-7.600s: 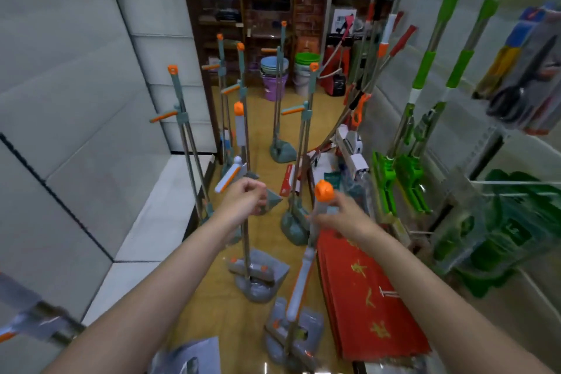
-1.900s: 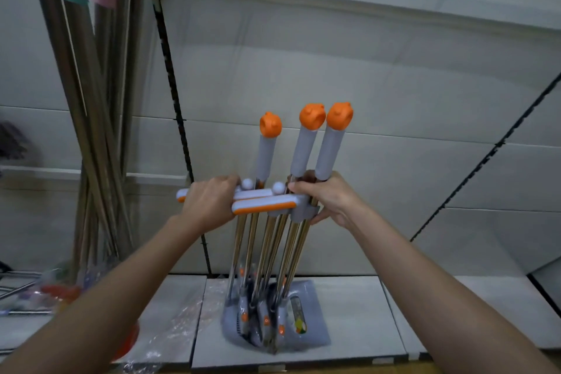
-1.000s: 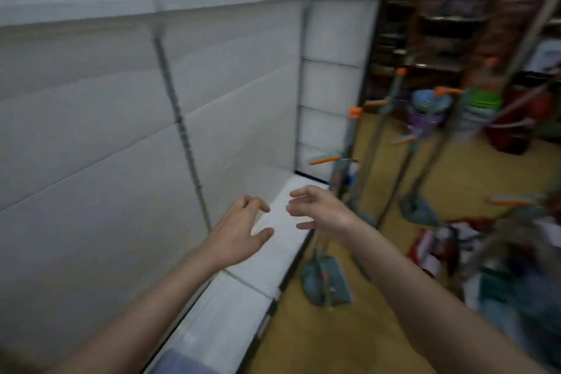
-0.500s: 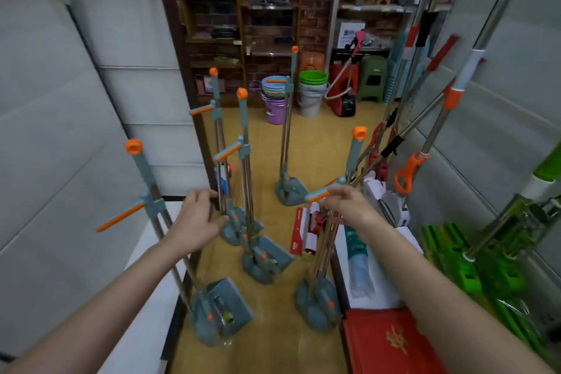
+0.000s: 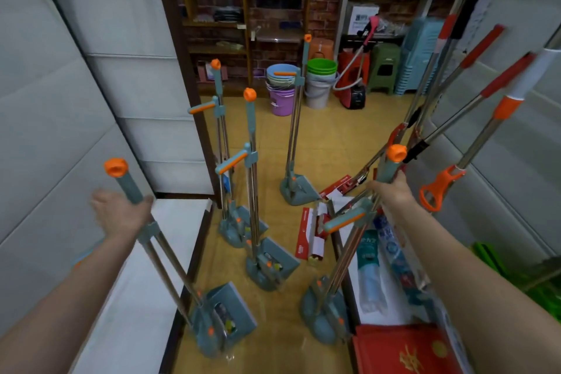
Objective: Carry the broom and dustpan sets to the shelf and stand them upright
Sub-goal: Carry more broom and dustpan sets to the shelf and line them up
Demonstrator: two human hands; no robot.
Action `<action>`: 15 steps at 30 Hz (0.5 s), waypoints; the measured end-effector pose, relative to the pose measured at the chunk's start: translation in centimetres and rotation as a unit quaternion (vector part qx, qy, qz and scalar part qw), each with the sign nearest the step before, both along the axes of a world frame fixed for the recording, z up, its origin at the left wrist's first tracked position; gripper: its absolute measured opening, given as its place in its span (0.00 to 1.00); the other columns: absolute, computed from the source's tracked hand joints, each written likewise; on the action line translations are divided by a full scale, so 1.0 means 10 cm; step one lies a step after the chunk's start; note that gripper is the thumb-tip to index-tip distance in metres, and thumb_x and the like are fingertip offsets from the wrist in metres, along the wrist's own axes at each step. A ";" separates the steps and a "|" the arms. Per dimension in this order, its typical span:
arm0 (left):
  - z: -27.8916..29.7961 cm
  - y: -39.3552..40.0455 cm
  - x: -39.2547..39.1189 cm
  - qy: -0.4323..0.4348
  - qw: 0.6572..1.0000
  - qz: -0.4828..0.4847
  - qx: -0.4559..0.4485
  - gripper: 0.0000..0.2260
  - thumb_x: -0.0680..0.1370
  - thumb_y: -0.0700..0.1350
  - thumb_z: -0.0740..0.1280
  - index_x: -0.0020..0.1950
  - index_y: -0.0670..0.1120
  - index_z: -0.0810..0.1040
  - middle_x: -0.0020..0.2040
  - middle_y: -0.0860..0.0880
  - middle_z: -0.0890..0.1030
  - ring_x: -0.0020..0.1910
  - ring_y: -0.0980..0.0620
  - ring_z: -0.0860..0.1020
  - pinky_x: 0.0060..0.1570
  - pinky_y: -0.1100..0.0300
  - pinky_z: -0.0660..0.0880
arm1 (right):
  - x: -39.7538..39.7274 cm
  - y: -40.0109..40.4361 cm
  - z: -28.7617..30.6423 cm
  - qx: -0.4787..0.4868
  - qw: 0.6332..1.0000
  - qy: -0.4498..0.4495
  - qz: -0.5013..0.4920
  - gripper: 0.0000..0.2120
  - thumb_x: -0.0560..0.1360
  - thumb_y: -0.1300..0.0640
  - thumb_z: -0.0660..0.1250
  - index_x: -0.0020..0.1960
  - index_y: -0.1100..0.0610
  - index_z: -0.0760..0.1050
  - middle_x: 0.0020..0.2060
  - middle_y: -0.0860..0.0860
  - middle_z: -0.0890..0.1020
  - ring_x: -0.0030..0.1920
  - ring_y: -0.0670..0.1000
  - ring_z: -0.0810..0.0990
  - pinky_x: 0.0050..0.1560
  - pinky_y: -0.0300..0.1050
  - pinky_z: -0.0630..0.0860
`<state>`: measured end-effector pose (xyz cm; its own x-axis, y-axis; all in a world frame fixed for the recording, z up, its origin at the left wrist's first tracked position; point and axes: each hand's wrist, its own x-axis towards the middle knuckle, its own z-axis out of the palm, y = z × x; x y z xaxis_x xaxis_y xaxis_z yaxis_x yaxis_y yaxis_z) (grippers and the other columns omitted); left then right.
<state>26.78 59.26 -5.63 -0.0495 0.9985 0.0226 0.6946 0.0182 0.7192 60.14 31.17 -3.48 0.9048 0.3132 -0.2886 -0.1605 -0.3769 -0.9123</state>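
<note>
Several teal broom and dustpan sets with orange caps stand on the yellow floor of the aisle. My left hand (image 5: pixel 121 212) wraps the teal handle of the nearest left set (image 5: pixel 170 267), just under its orange cap; this set leans against the edge of the low white shelf (image 5: pixel 130 297). My right hand (image 5: pixel 391 191) grips the handle of the nearest right set (image 5: pixel 343 264) below its cap; its dustpan stands on the floor. Three more sets stand free further along: a middle one (image 5: pixel 252 167), one behind it (image 5: pixel 221 130) and a far one (image 5: pixel 296 130).
Mops with steel poles (image 5: pixel 455 94) lean in from the right wall. Packaged goods (image 5: pixel 312 231) and a red flat pack (image 5: pixel 403 349) lie on the floor at right. Stacked buckets (image 5: pixel 283 91) and a red machine (image 5: pixel 352 88) stand before brick shelving at the aisle's end.
After letting go of the sets placed on the shelf, I turned to the aisle. In the last half second both hands closed on the handles of the two nearest sets.
</note>
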 end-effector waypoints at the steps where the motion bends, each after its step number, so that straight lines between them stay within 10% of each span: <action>1: -0.06 0.08 -0.02 -0.026 0.999 -0.031 -0.027 0.31 0.71 0.45 0.72 0.65 0.32 0.61 0.64 0.31 0.69 0.63 0.33 0.69 0.63 0.40 0.67 | 0.01 0.03 -0.01 -0.001 1.000 -0.006 0.010 0.29 0.73 0.61 0.69 0.71 0.60 0.62 0.56 0.58 0.75 0.52 0.57 0.74 0.57 0.56 0.73; 7: -0.21 -0.12 -0.10 -0.053 0.985 -0.145 -0.077 0.15 0.73 0.44 0.70 0.53 0.35 0.74 0.49 0.38 0.77 0.48 0.39 0.75 0.48 0.48 0.70 | -0.15 0.03 -0.03 -0.108 0.987 -0.004 0.119 0.11 0.75 0.53 0.67 0.53 0.59 0.73 0.50 0.59 0.76 0.50 0.60 0.75 0.47 0.57 0.77; 15: -0.47 -0.83 -0.64 0.163 0.959 -0.224 -0.063 0.09 0.72 0.50 0.69 0.43 0.45 0.81 0.45 0.41 0.82 0.44 0.41 0.78 0.45 0.48 0.77 | -0.94 0.03 -0.16 -0.198 0.933 -0.138 0.268 0.14 0.73 0.55 0.67 0.48 0.67 0.78 0.42 0.61 0.81 0.44 0.61 0.82 0.46 0.58 0.80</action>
